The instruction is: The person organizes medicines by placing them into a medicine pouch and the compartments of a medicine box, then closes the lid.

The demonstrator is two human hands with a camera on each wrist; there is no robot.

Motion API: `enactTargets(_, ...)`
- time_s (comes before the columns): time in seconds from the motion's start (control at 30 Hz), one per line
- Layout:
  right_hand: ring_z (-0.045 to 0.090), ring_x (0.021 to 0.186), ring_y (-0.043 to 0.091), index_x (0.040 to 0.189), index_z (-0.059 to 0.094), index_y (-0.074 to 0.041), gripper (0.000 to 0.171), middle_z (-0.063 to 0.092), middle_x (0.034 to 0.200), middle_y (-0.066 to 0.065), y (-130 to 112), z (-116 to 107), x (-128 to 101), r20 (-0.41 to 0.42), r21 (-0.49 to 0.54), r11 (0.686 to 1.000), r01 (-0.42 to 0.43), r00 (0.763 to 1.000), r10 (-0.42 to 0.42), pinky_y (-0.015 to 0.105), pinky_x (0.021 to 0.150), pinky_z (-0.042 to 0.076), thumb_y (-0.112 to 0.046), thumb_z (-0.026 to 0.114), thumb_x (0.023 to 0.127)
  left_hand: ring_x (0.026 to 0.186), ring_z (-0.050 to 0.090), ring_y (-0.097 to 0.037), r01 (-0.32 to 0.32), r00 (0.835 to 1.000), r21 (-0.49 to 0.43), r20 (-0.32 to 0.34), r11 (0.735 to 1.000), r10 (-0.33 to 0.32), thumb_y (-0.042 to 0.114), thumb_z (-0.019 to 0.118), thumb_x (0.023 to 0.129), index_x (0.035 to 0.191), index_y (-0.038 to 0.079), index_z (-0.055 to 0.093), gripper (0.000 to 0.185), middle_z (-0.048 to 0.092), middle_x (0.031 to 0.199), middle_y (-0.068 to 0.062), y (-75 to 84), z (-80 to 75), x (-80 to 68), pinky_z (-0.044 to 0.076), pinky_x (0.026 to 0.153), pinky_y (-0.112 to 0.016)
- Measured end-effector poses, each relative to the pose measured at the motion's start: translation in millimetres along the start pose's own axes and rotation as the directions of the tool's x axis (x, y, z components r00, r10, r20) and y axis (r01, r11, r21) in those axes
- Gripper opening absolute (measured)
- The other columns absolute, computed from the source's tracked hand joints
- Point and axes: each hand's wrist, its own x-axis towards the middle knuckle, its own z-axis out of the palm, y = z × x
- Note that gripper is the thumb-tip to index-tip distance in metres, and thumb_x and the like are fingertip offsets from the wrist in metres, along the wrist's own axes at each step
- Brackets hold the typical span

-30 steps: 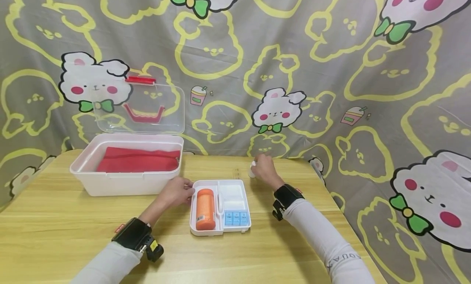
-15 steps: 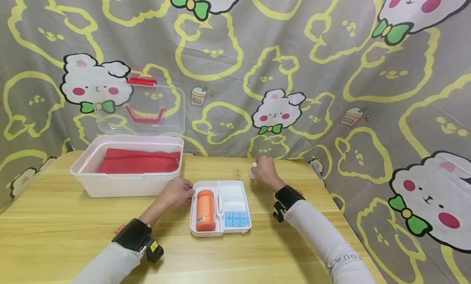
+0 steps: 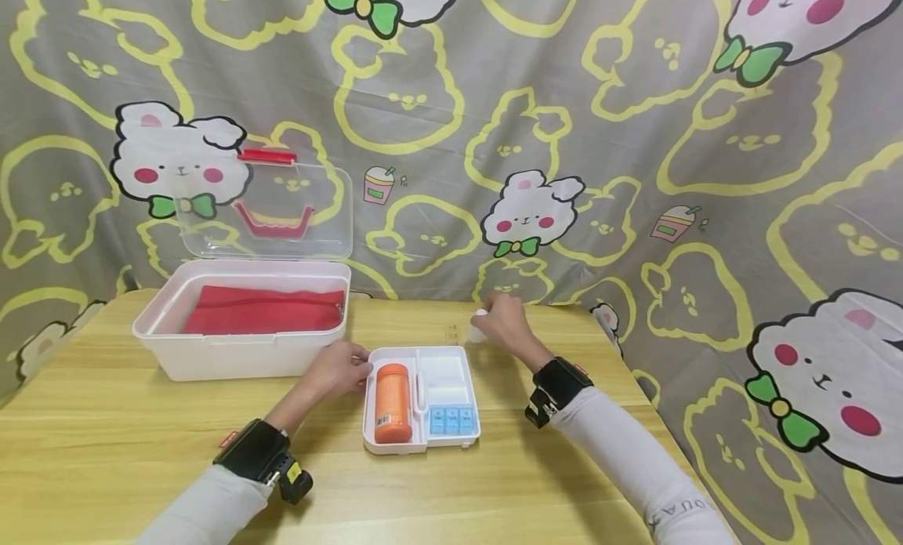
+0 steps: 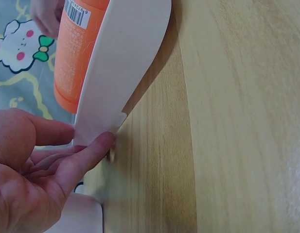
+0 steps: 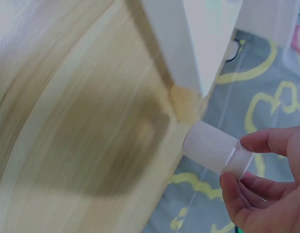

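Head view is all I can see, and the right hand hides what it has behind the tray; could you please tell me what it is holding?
Observer: The right hand pinches a small white bottle between thumb and fingers, as the right wrist view shows.
Operator: Thank you. Is the left hand gripping the tray?
Observer: No. In the left wrist view the left hand only touches the white tray's outer wall with fairly straight fingers.
Operator: Is there anything to read on the orange bottle?
Observer: The orange bottle has a barcode on its label, which faces the left wrist camera.
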Motion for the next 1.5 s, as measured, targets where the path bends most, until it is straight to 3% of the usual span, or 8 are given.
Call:
enactTargets(0.07, 0.035, 0.058, 0.016, 0.066, 0.05, -0.01, 0.021, 0.04, 0.06, -0.001, -7, -3, -5, 0.008, 0.015, 1.0, 0.002, 1.0, -0.002, 0.027, 0.055, 0.031, -0.014, 0.066, 0.078, 0.081, 0.076, -0.024, 0.0, 1.0, 0.005, -0.001, 1.0, 0.0, 0.004, 0.062, 0.096, 0.118, -0.014, 0.066, 0.029, 0.073, 0.109, -0.027, 0.7, 0.2, -0.1, 0.064, 0.069, -0.034)
enactTargets(0.13, 0.048, 0.063, 0.017, 0.078, 0.064, -0.006, 0.011, 0.056, 0.068, 0.002, -15, -5, -11, 0.017, 0.031, 0.999, 0.015, 1.0, -0.015, 0.027, 0.057, 0.038, -0.016, 0.068, 0.079, 0.081, 0.076, -0.024, 0.001, 1.0, 0.008, -0.004, 1.0, -0.001, 0.004, 0.062, 0.095, 0.117, -0.013, 0.066, 0.029, 0.073, 0.109, -0.027, 0.9, 0.6, -0.2, 0.064, 0.069, -0.034)
enactTargets(0.23, 0.062, 0.075, 0.02, 0.101, 0.073, -0.002, 0.026, 0.071, 0.088, 0.009, -25, -5, -20, 0.044, 0.045, 0.997, 0.055, 0.997, -0.057, 0.028, 0.061, 0.047, -0.019, 0.069, 0.082, 0.081, 0.076, -0.024, 0.006, 1.0, 0.01, -0.005, 1.0, -0.006, 0.004, 0.062, 0.095, 0.117, -0.014, 0.067, 0.029, 0.073, 0.108, -0.027, 1.2, 0.8, -1.0, 0.064, 0.068, -0.034)
enactTargets(0.3, 0.065, 0.076, 0.02, 0.105, 0.074, -0.003, 0.028, 0.074, 0.093, 0.01, -31, -4, -27, 0.068, 0.05, 0.994, 0.096, 0.993, -0.099, 0.028, 0.061, 0.049, -0.02, 0.069, 0.083, 0.08, 0.076, -0.024, 0.006, 1.0, 0.006, -0.006, 1.0, -0.006, 0.003, 0.062, 0.095, 0.117, -0.014, 0.067, 0.029, 0.073, 0.108, -0.028, 1.0, 0.8, -1.1, 0.064, 0.068, -0.034)
enactTargets(0.57, 0.056, 0.063, 0.013, 0.085, 0.072, -0.011, 0.012, 0.069, 0.077, 0.003, -46, -3, -51, 0.221, 0.034, 0.989, 0.141, 0.964, -0.145, 0.024, 0.055, 0.044, -0.022, 0.071, 0.083, 0.081, 0.076, -0.026, 0.005, 1.0, -0.018, -0.003, 1.0, -0.005, 0.002, 0.06, 0.095, 0.116, -0.015, 0.066, 0.028, 0.072, 0.107, -0.029, 2.6, -0.8, -1.7, 0.064, 0.068, -0.035)
enactTargets(1.07, 0.064, 0.066, 0.013, 0.088, 0.071, -0.009, 0.013, 0.069, 0.081, 0.002, -52, -7, -62, 0.423, 0.019, 0.996, 0.086, 0.902, -0.086, 0.025, 0.058, 0.053, -0.017, 0.078, 0.08, 0.081, 0.076, -0.027, 0.009, 1.0, -0.031, -0.002, 0.999, -0.009, 0.002, 0.061, 0.095, 0.116, -0.016, 0.065, 0.028, 0.072, 0.108, -0.03, 2.2, 2.2, -1.2, 0.064, 0.068, -0.035)
enactTargets(1.27, 0.066, 0.061, 0.014, 0.084, 0.068, -0.01, 0.013, 0.068, 0.077, 0.001, -50, -6, -65, 0.447, -0.006, 0.997, 0.082, 0.892, -0.071, 0.024, 0.055, 0.055, -0.015, 0.079, 0.078, 0.081, 0.076, -0.027, 0.002, 1.0, -0.018, -0.001, 1.0, -0.002, 0.002, 0.061, 0.095, 0.117, -0.016, 0.065, 0.029, 0.072, 0.108, -0.03, 4.8, 1.5, -2.3, 0.064, 0.069, -0.035)
enactTargets(1.5, 0.057, 0.067, 0.013, 0.077, 0.068, -0.012, 0.014, 0.065, 0.075, -0.002, -47, -6, -64, 0.452, -0.086, 0.986, 0.14, 0.888, -0.087, 0.022, 0.058, 0.045, -0.013, 0.082, 0.074, 0.08, 0.076, -0.026, 0.013, 1.0, -0.031, -0.005, 0.999, -0.013, 0.002, 0.061, 0.094, 0.116, -0.015, 0.066, 0.028, 0.072, 0.108, -0.03, 2.0, 2.7, -2.2, 0.064, 0.067, -0.034)
